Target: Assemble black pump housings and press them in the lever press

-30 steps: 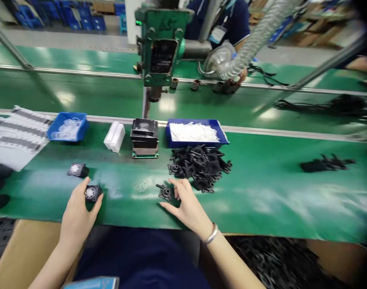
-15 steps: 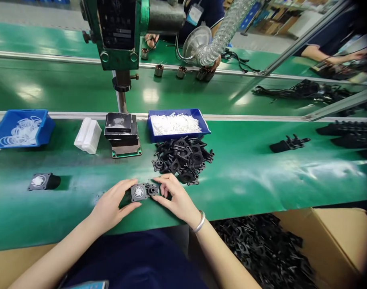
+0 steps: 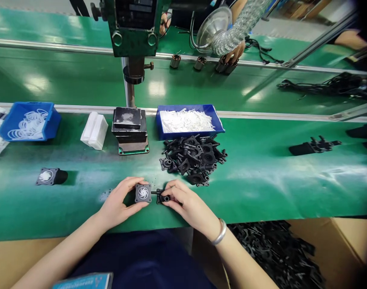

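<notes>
Near the front of the green bench, my left hand (image 3: pixel 123 202) grips a black square pump body (image 3: pixel 143 193) with a white bladed impeller facing up. Just right of it, my right hand (image 3: pixel 186 200) pinches a small black plastic cover (image 3: pixel 163 196) with a round port and a thin stem pointing left toward the pump body. Whether the stem touches the body, I cannot tell. Behind my right hand lies a heap of similar black plastic covers (image 3: pixel 198 158). Another pump body (image 3: pixel 47 176) with a white impeller lies on its side to the left.
A press (image 3: pixel 131 124) stands behind my hands, with white blocks (image 3: pixel 94 130) beside it. Blue bins hold white rings (image 3: pixel 29 124) and white pins (image 3: pixel 186 120). An assembled pump (image 3: pixel 314 146) lies right. Below the edge is a carton of black parts (image 3: pixel 270 249). Across the bench, a person's hand (image 3: pixel 236 52) touches copper-wound parts.
The black cover has moved right, away from the pump body, and turned so its stem shows between them. My right fingers have closed further over it. The camera view has shifted.
</notes>
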The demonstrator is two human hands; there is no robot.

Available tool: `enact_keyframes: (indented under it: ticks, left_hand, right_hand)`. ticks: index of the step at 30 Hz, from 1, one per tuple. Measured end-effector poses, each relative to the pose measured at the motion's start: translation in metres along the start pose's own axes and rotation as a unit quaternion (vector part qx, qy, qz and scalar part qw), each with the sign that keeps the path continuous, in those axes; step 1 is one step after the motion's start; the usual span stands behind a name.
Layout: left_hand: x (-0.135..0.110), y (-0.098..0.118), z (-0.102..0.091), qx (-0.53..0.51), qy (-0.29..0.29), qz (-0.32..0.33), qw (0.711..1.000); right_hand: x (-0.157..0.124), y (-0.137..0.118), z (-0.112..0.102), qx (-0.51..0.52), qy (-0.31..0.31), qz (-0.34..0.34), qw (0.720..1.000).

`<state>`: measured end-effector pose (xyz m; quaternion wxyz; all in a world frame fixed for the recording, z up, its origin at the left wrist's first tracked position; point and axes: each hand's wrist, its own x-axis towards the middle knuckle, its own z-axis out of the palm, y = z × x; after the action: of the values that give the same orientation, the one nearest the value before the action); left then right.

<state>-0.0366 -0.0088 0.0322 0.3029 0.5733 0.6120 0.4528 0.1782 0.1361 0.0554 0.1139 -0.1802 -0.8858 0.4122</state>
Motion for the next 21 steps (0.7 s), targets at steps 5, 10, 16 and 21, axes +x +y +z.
enact_keyframes:
  ticks: [5, 10, 16, 21]
  left_hand:
    - [0.000, 0.001, 0.002, -0.026, 0.014, -0.009, 1.000]
    - [0.000, 0.001, 0.003, -0.042, 0.027, -0.007, 0.999]
    - [-0.001, 0.001, 0.002, -0.026, 0.033, -0.013, 0.999]
    - [-0.002, -0.002, 0.003, -0.008, 0.036, -0.012, 0.999]
  right_hand:
    - [0.011, -0.014, -0.016, -0.043, 0.134, -0.027, 0.990]
    - [0.035, -0.041, -0.005, 0.029, 0.146, -0.103, 0.983]
    - [0.047, -0.046, 0.019, 0.002, 0.134, -0.126, 0.983]
    - [0.046, -0.046, 0.023, -0.041, 0.152, -0.117, 0.981]
